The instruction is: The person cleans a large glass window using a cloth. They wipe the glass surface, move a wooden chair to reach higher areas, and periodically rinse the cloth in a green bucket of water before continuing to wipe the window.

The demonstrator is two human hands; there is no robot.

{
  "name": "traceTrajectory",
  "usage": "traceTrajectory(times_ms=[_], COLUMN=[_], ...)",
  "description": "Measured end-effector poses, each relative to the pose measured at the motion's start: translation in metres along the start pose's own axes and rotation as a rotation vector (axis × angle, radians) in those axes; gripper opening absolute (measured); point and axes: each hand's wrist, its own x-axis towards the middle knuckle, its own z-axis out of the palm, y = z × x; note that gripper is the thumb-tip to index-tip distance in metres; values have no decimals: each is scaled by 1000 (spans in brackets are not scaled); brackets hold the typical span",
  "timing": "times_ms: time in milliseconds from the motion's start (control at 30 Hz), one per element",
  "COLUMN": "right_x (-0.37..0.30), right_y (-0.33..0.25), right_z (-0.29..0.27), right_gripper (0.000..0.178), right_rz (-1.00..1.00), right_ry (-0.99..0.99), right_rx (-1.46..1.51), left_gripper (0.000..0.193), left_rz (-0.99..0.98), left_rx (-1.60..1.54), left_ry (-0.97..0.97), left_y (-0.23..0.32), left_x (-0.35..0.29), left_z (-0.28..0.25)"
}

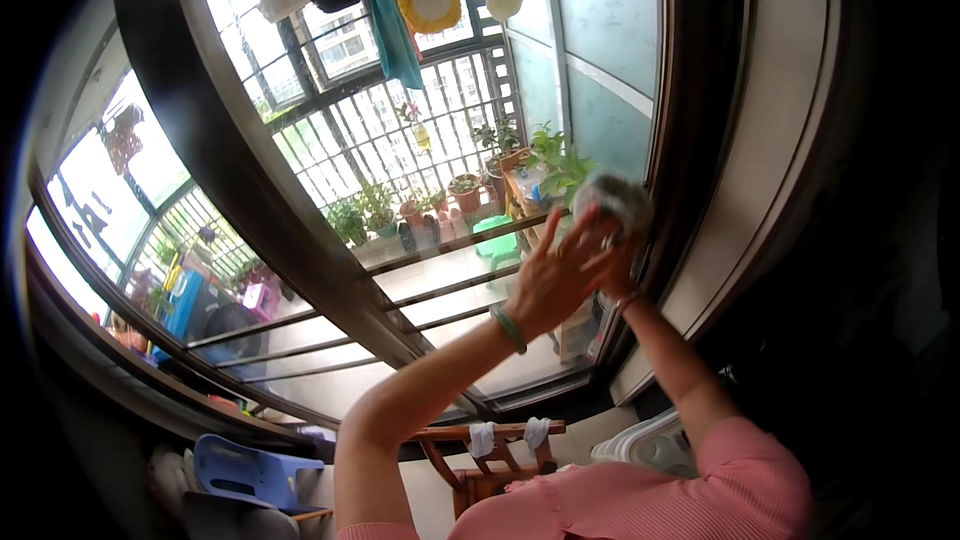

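Observation:
My left hand (556, 282), with a green bangle at its wrist, is raised in front of the glass door (420, 285). Its fingers are stretched out and apart, overlapping my right hand (622, 262) in this view. A greyish-white cloth (613, 200), smeared by motion, is at the top of my right hand, against the pane close to the dark door frame (690, 110). My right fingers are partly hidden behind the left hand, and they appear to hold the cloth. Whether the left fingertips touch the cloth is unclear.
Below me stand a wooden chair (483, 448) with white cloths on its back, a blue plastic chair (255, 475) and a pale plastic container (655, 445). Beyond the glass are potted plants (375, 208), a green stool (495, 240) and hanging laundry (395, 35).

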Motion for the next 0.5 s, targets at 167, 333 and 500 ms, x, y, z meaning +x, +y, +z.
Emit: traceTrajectory(times_ms=[167,333,500], right_x=[-26,102,304], right_y=[-9,-16,-83], right_z=[24,-22,-77], right_gripper=[56,58,42], right_rz=[304,-155,-497], right_ry=[28,18,250], right_rx=[415,-120,-61], left_gripper=[61,58,55], left_rz=[-89,-122,-164], left_rx=[-97,-74,148], left_ry=[-110,219,661], left_y=[19,-31,-111], left_x=[-33,17,71], left_z=[13,-45,-157])
